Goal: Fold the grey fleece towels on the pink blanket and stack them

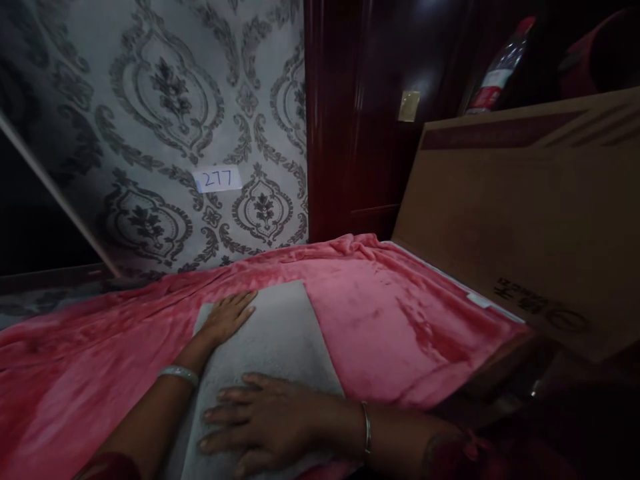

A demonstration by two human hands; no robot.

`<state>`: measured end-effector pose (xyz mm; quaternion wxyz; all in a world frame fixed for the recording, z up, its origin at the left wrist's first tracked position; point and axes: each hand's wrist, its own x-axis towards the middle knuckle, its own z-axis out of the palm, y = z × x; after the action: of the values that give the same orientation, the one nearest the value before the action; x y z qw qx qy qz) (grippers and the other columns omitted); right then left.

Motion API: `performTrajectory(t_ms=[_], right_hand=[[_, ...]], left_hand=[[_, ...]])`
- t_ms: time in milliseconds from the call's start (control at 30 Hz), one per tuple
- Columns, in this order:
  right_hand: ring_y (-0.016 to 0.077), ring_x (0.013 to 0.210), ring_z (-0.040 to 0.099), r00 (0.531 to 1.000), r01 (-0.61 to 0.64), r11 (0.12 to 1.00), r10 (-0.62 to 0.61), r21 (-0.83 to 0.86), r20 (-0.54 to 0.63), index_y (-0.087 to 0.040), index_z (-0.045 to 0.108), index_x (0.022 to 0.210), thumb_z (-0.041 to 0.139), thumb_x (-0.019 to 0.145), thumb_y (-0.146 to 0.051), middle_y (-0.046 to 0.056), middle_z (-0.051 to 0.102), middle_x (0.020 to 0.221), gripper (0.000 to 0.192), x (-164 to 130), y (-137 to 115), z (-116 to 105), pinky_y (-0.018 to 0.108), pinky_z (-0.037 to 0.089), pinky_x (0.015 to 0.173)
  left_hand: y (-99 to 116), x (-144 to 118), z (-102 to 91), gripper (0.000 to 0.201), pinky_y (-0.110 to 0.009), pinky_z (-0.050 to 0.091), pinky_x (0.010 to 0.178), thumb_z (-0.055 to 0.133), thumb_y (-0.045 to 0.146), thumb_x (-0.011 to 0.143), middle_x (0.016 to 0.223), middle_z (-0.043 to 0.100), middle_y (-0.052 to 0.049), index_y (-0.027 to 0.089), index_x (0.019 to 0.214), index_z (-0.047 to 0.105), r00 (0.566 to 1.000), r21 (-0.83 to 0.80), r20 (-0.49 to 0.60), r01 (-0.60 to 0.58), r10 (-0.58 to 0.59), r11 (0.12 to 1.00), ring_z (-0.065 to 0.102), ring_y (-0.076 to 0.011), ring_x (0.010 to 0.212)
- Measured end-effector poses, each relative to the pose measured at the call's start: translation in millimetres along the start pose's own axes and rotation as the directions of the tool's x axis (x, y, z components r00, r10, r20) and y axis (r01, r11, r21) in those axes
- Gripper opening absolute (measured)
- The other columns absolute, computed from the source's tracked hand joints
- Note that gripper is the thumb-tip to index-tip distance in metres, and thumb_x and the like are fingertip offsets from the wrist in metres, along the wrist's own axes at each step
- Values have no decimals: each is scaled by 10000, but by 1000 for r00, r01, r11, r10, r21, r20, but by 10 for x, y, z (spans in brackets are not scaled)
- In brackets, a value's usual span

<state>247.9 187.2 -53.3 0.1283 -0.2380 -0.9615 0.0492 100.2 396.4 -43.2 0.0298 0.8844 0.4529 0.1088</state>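
Observation:
A flat piece of grey cloth [280, 320], seemingly folded into a long rectangle, lies on a pink plush blanket [370, 313]. My left hand [231, 316] rests on the cloth's far left part, its fingers stretched toward the upper right. Nearer to me, my right hand [265, 420] lies palm down over the cloth with its fingers spread to the left. Neither hand grips anything. The near end of the cloth is partly covered by my right hand and forearm. Each wrist wears a bangle.
A large cardboard box [520, 207] stands at the right, with a red-capped bottle [500, 70] behind it. Patterned wallpaper bearing a paper label [218, 179] marked 277 and a dark red door [360, 120] close off the back. A dark panel [40, 207] is at the left.

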Motion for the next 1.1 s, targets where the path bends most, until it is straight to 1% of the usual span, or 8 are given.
performTrajectory(t_ms=[200, 300, 433, 533, 633, 700, 800, 1100], right_hand=[[166, 1524, 152, 999, -46, 994, 47, 103, -8, -255, 414, 1520, 442, 1054, -483, 17, 328, 1616, 520, -29, -8, 2, 396, 98, 1245], [194, 1521, 171, 992, -126, 978, 127, 167, 0, -225, 410, 1533, 463, 1045, -485, 52, 339, 1609, 555, -69, 33, 16, 419, 98, 1244], [244, 1529, 139, 965, -261, 952, 252, 157, 79, -228, 356, 1566, 406, 1064, -430, 68, 280, 1628, 544, -194, 223, -5, 520, 77, 1237], [272, 1536, 82, 947, -310, 943, 295, 121, 128, -274, 289, 1591, 381, 1062, -455, 51, 207, 1649, 566, -258, 488, -46, 586, 54, 1219], [271, 1538, 65, 944, -311, 946, 296, 95, 144, -327, 278, 1589, 350, 1062, -478, 18, 178, 1657, 552, -204, 833, -75, 599, 59, 1211], [277, 1537, 68, 939, -326, 942, 313, 78, 143, -348, 286, 1585, 331, 1059, -507, 11, 172, 1660, 551, -107, 1076, -79, 600, 68, 1209], [297, 1533, 90, 904, -417, 908, 411, 32, 118, -336, 294, 1586, 307, 1053, -539, 26, 162, 1663, 572, 58, 1395, -63, 592, 99, 1208], [329, 1521, 145, 806, -585, 810, 587, -53, 77, -322, 276, 1596, 259, 1051, -503, 22, 140, 1668, 574, 256, 1883, -23, 585, 167, 1201]], left_hand=[[237, -159, -193, 497, -571, 224, 1198, 346, 409, 1040, 1610, 361, -105, 254, 1506, 427, 994, 66, 103, 37, -44, 997, 310, -291, 1492], [297, -378, -181, 517, -517, 190, 1226, 392, 390, 1013, 1611, 361, -106, 207, 1493, 453, 990, 74, 117, 65, -73, 995, 283, -263, 1506], [421, -1056, -56, 466, -399, 336, 1192, 342, 301, 1010, 1481, 539, -108, 168, 1403, 554, 999, -83, -40, -26, 23, 996, 455, -199, 1402], [585, -1661, 10, 513, -459, 377, 1175, 369, 305, 1006, 1554, 445, -130, 174, 1497, 439, 972, -145, -207, -143, 112, 979, 412, -235, 1438], [737, -2019, 4, 607, -558, 270, 1217, 515, 321, 954, 1641, 290, -107, 247, 1541, 380, 943, -71, -105, -323, 315, 944, 260, -302, 1514], [796, -2086, -10, 647, -626, 197, 1219, 571, 304, 920, 1644, 289, -69, 307, 1538, 381, 914, -57, 28, -404, 406, 913, 212, -330, 1527], [818, -2063, -12, 676, -672, 158, 1205, 565, 289, 923, 1655, 257, -38, 345, 1555, 334, 914, -66, 128, -381, 386, 922, 155, -341, 1538], [844, -2066, -44, 664, -649, 143, 1219, 560, 299, 934, 1663, 226, -9, 357, 1554, 327, 923, -116, 151, -340, 355, 933, 127, -322, 1544]])
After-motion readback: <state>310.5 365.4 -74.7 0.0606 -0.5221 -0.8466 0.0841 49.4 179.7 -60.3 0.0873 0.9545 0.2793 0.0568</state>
